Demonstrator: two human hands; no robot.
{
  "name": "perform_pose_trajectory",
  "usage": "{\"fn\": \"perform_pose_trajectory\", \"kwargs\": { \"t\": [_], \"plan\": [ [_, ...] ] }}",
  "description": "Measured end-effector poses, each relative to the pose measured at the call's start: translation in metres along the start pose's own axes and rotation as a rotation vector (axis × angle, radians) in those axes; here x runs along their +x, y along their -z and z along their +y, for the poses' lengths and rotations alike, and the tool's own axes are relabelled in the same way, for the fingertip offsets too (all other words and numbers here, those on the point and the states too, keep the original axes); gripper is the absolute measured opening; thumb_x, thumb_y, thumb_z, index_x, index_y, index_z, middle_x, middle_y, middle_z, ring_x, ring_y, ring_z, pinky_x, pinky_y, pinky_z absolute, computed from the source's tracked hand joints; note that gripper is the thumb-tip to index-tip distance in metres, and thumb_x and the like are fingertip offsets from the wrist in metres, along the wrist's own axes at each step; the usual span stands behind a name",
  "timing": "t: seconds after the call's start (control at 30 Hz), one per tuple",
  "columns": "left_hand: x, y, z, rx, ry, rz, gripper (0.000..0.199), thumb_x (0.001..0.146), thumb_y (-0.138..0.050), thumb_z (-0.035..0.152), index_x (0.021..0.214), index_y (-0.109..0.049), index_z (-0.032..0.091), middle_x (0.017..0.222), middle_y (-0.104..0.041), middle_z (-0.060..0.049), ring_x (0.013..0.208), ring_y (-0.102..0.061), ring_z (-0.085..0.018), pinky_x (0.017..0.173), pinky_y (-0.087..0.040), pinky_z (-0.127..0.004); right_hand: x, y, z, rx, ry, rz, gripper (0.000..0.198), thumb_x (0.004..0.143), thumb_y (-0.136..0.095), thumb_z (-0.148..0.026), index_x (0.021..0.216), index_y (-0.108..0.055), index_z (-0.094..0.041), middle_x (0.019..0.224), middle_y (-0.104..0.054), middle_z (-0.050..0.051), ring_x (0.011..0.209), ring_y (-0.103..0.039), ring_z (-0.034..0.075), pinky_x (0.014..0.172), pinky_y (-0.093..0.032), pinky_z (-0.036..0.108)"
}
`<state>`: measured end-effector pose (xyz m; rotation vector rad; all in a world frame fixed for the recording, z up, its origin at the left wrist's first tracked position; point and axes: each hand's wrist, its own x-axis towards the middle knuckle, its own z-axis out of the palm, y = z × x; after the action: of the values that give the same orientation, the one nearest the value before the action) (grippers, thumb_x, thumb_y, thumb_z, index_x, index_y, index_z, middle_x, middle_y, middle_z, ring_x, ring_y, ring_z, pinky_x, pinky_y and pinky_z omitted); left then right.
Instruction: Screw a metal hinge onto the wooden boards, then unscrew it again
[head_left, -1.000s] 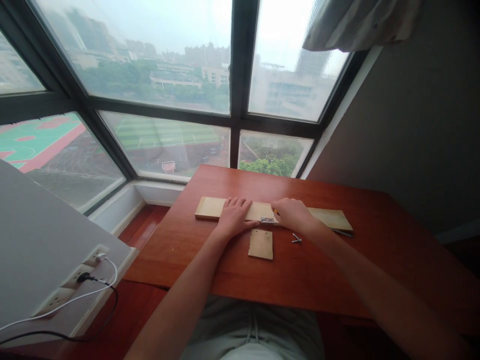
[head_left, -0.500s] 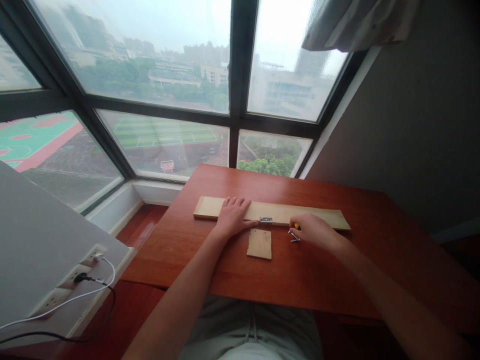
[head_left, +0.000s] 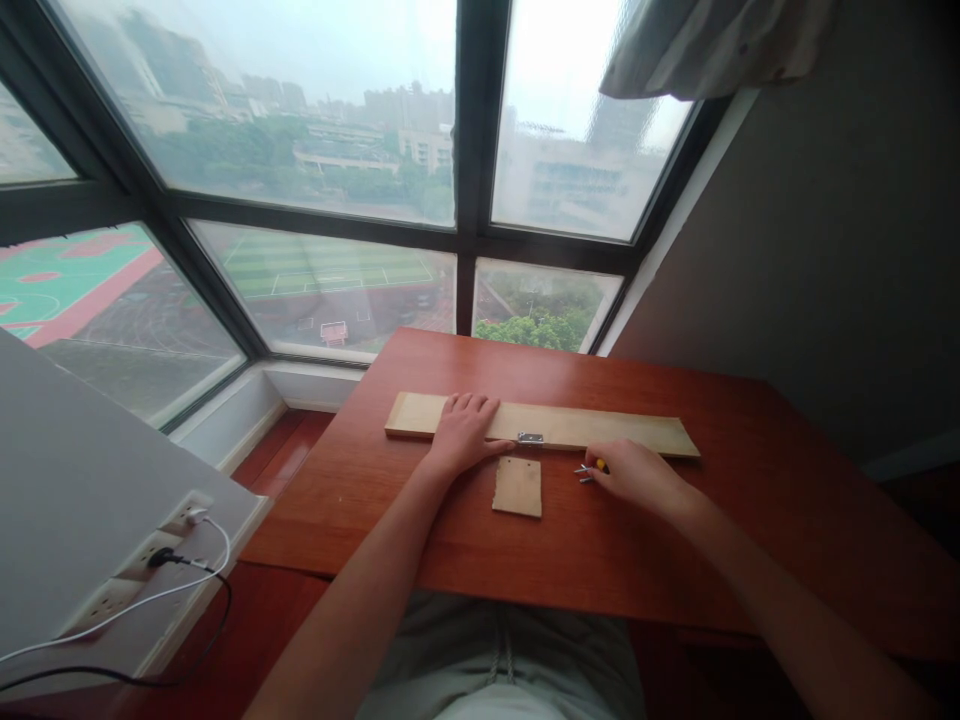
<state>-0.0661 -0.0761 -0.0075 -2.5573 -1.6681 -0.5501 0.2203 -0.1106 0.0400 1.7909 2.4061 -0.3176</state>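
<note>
My left hand (head_left: 463, 435) lies with fingers spread on a long pale wooden board (head_left: 600, 428), its thumb pointing toward a small metal hinge (head_left: 530, 438) on the board's near edge. In front of the hinge, a small rectangular wooden piece (head_left: 517, 488) with two holes along its far edge rests on the table. Closer to the board's right end, my right hand (head_left: 630, 472) is closed around what looks like a small screwdriver (head_left: 602, 465) with a yellow handle, mostly hidden by the fingers. By its fingertips is a small silver metal piece (head_left: 586, 480), too small to make out exactly.
The reddish-brown wooden table (head_left: 465, 555) stands against large dark-framed windows (head_left: 465, 240). A low white wall with power sockets (head_left: 142, 555) and plugged-in cables (head_left: 217, 572) is at the left. A curtain (head_left: 720, 50) hangs at the upper right.
My right hand has moved slightly right and nearer to me, carrying the yellow-handled screwdriver low over the silver piece. My left hand stays on the board.
</note>
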Motion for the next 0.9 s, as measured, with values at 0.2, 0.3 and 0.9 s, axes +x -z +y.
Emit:
{"fn": "perform_pose_trajectory", "kwargs": {
  "t": [0.2,0.3,0.9],
  "plan": [
    [0.000,-0.001,0.000,0.004,-0.003,0.001,0.074,0.076,-0.056,0.071,0.131,-0.050,0.023,0.127,-0.056,-0.011,0.120,-0.046,-0.030,0.108,-0.026,-0.043,-0.005,0.002,-0.006,-0.024,0.002,-0.010,0.014,0.084,-0.054,-0.028,0.086,-0.067,-0.024,0.085,-0.071,0.005,0.079,-0.064,0.021,0.057,-0.029,0.027],
    [0.000,-0.001,-0.001,-0.001,-0.003,0.002,0.074,0.075,-0.057,0.071,0.132,-0.049,0.024,0.128,-0.055,-0.011,0.121,-0.046,-0.030,0.108,-0.026,-0.043,-0.009,0.003,-0.009,-0.047,-0.005,-0.012,0.013,0.085,-0.054,-0.029,0.086,-0.066,-0.023,0.087,-0.071,0.006,0.080,-0.065,0.022,0.056,-0.027,0.028],
    [0.000,0.000,0.000,-0.003,0.004,-0.015,0.073,0.075,-0.059,0.070,0.132,-0.049,0.025,0.128,-0.056,-0.011,0.122,-0.045,-0.030,0.109,-0.025,-0.044,-0.018,0.010,-0.004,-0.033,-0.036,0.060,0.014,0.086,-0.054,-0.028,0.096,-0.062,-0.024,0.090,-0.071,0.006,0.082,-0.064,0.022,0.058,-0.028,0.028]
  ]
}}
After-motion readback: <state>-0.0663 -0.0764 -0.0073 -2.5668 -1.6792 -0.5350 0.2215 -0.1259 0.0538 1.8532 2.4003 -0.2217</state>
